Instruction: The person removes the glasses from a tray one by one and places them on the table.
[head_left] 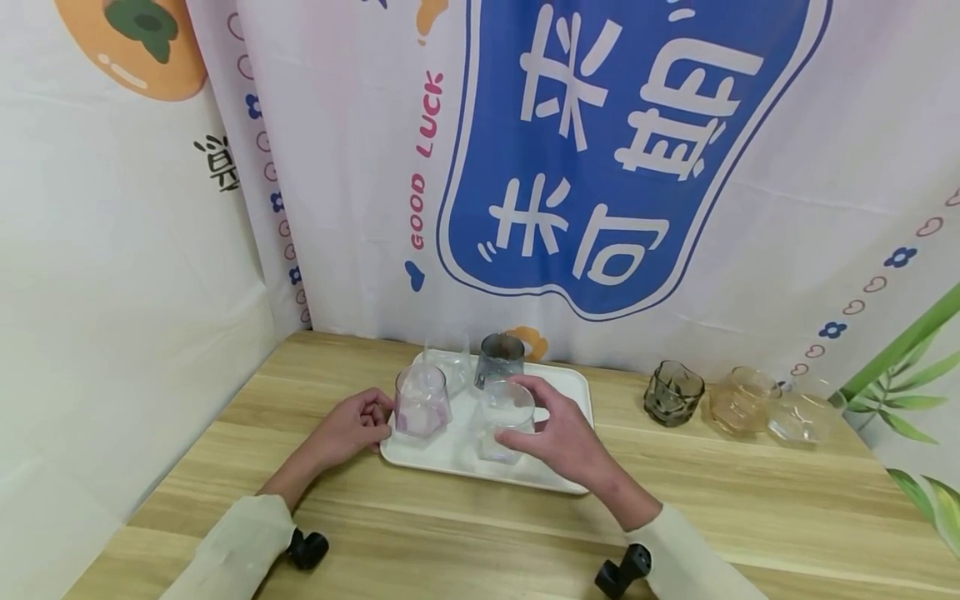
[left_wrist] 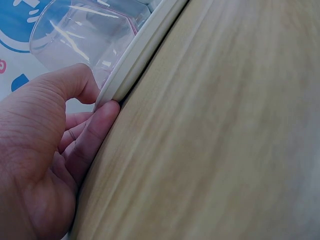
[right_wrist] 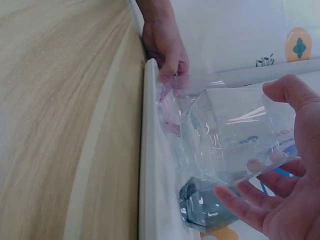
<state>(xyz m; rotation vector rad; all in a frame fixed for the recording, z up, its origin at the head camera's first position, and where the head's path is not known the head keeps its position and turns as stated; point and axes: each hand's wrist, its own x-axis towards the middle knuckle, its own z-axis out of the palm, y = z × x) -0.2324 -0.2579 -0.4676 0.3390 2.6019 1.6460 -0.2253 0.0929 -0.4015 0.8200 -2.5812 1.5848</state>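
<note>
The right hand [head_left: 558, 435] grips the clear glass [head_left: 501, 425], its thumb on one side and its fingers spread along the other, parted only as far as the glass is wide. That glass is upright over the middle of the white tray [head_left: 461, 455]; whether its base touches the tray I cannot tell. The left hand [head_left: 351, 432] is nearly closed, pinching the tray's rim at the near left corner between thumb and bent fingers. Just beside it, the pink glass [head_left: 422, 410] stands on the tray. Behind, also on the tray, are the back glass [head_left: 448, 360], colourless and hard to make out, and the grey glass [head_left: 500, 357], just beyond the held one. The tray lies flat on the wood-grain tabletop [head_left: 450, 537]. To its right, well apart from it, three more glasses stand in a row: the dark glass [head_left: 673, 395], the amber glass [head_left: 741, 403] and the colourless end glass [head_left: 798, 425]. A printed curtain [head_left: 352, 183] hangs behind, with a large blue panel [head_left: 547, 275].
</note>
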